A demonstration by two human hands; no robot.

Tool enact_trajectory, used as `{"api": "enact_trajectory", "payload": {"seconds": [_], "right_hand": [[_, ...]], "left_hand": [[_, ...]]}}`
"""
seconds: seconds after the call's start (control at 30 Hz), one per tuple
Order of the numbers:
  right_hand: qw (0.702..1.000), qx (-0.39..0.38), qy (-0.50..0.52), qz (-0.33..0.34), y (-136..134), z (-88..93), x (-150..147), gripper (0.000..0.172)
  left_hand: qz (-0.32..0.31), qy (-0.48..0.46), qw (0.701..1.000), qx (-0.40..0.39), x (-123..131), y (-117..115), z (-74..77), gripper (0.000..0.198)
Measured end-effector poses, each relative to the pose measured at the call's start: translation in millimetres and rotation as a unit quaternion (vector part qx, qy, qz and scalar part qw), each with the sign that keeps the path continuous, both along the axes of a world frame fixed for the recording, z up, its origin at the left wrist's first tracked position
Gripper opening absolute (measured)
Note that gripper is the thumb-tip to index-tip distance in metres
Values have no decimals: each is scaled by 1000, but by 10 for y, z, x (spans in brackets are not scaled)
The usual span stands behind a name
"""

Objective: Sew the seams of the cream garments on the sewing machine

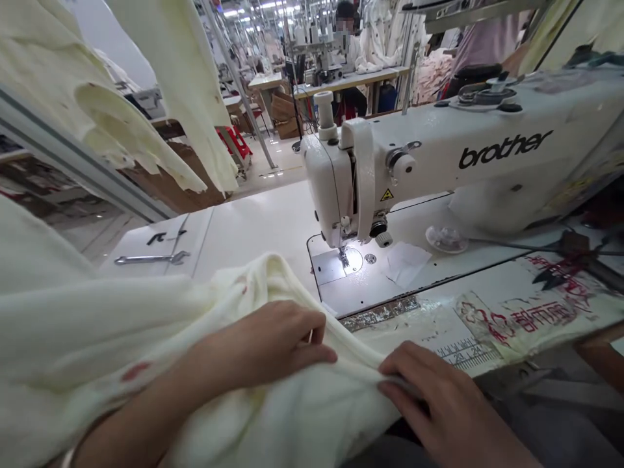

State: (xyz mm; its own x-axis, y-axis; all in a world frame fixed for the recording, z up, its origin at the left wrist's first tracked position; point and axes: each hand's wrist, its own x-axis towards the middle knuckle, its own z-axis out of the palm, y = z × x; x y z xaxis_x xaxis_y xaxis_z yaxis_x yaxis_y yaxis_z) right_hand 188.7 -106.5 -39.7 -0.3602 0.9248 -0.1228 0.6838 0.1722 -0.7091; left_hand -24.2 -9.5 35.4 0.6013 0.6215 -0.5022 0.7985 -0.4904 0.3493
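A pale cream knit garment (pixel 121 325) lies bunched across the table's front left and over my lap. My left hand (pixel 273 341) rests on top of it, fingers curled and pinching a fold of the fabric. My right hand (pixel 433 396) grips the garment's edge at the table's front edge, thumb and fingers closed on it. Just beyond stands a white Brother sewing machine (pixel 439 162), its needle and presser foot (pixel 344 257) lit above the metal needle plate, a short way from the cloth.
A wrench (pixel 151 259) lies on the white table (pixel 253 227) at the left. A small white fabric piece (pixel 404 263) and a clear bobbin disc (pixel 446 238) sit under the machine arm, scissors (pixel 570 260) at right. More cream garments (pixel 112 110) hang on the upper left. Another person (pixel 348 39) works far behind.
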Motion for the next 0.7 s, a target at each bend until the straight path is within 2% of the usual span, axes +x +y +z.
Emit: {"api": "enact_trajectory", "payload": {"seconds": [0.07, 0.13, 0.2, 0.27, 0.33, 0.4, 0.47, 0.57, 0.7], "right_hand": [[1000, -21, 20, -6, 84, -2, 65, 16], [998, -54, 26, -29, 124, 79, 162, 13], [996, -82, 7, -44, 147, 181, 244, 11], [995, -94, -16, -42, 177, 248, 282, 12], [996, -85, -24, -34, 215, 259, 280, 14], [997, -62, -22, -29, 245, 223, 256, 17], [999, -34, -16, -25, 257, 168, 231, 17], [1000, -15, -1, -22, 262, 120, 217, 17], [999, -39, 31, -13, 322, 194, 237, 15]], "left_hand": [[-20, 9, 1000, 16, 57, 34, -165, 33], [-33, -13, 999, 22, 104, 26, -228, 36], [-35, -23, 999, 21, 155, -5, -212, 38], [-29, 5, 998, 47, 226, -53, -176, 32], [-33, 13, 994, 105, 317, -119, -167, 20], [-50, -36, 987, 148, 405, -191, -200, 16], [-63, -88, 984, 142, 464, -241, -271, 23], [-66, -102, 986, 115, 478, -247, -399, 22], [-69, -126, 986, 88, 409, -194, -467, 16]]}}
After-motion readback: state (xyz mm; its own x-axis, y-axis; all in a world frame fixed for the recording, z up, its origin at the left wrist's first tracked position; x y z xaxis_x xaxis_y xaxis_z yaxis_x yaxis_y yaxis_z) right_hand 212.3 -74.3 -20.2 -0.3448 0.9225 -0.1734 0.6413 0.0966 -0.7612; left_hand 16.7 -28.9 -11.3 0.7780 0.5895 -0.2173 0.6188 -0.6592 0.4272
